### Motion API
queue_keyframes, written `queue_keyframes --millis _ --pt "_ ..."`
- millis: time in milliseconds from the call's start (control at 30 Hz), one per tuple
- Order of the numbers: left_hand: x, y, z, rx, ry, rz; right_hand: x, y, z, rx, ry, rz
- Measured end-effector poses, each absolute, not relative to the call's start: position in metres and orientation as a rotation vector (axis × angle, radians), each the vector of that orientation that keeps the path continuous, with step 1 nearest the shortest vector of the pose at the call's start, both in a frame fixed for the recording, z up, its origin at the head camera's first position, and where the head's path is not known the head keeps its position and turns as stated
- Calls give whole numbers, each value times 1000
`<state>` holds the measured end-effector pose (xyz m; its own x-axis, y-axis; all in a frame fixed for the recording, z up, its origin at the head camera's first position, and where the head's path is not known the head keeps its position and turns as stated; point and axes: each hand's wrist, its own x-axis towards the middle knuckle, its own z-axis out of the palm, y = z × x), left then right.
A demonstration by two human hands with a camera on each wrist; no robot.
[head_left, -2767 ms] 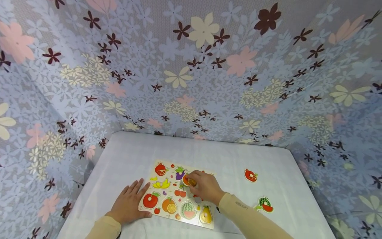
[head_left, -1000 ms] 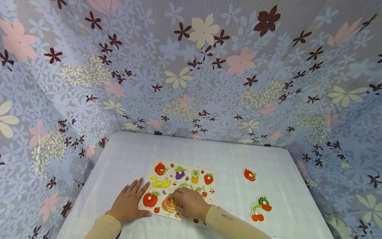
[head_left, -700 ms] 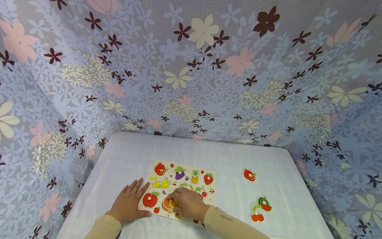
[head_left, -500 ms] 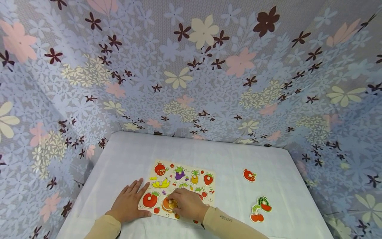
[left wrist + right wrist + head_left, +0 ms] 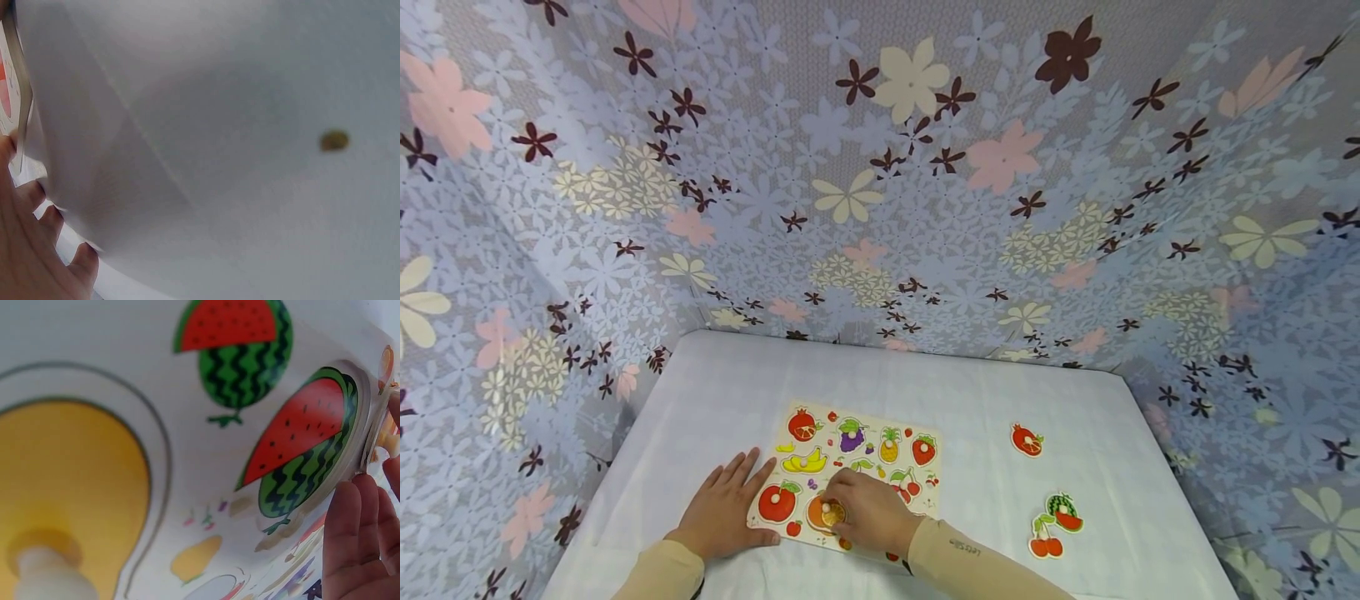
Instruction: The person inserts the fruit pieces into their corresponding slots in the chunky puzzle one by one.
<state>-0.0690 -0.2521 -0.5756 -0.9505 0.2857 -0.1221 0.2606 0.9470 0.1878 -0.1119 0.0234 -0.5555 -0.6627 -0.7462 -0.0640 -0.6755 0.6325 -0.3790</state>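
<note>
A fruit knob-puzzle board (image 5: 842, 479) lies on the white table. Over its front row, my right hand (image 5: 876, 510) pinches an orange piece (image 5: 832, 512) by its small knob. The piece almost covers the orange picture on the board, slightly off to the right of it. In the right wrist view, the fingers (image 5: 355, 531) show beside the watermelon picture (image 5: 306, 444). My left hand (image 5: 722, 508) lies flat with spread fingers at the board's left edge, next to the apple (image 5: 777, 502). Its thumb rests near the front left corner.
To the right of the board lie a pomegranate piece (image 5: 1027, 440), a watermelon piece (image 5: 1064, 512) and a cherry piece (image 5: 1046, 537), the last two close together. Flower-patterned curtains (image 5: 880, 250) surround the table's back and sides.
From the board's upper middle, my right hand has brought the orange piece down and left to the orange picture. Lately the piece has shifted slightly left. The left hand has stayed still.
</note>
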Motion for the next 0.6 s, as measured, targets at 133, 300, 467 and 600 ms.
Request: queue_keyframes --millis 133,300,467,600 --pt "-68 -252 -574 418 2954 265 -112 23 -556 -1186 2637 -481" --pt "-69 -252 -577 406 2955 264 -112 22 -558 -1173 2629 -481" --pt "-69 -251 -579 394 2965 260 -112 20 -560 -1157 2631 -472" --pt "-69 -250 -577 393 2956 263 -112 19 -561 -1138 2635 -461"
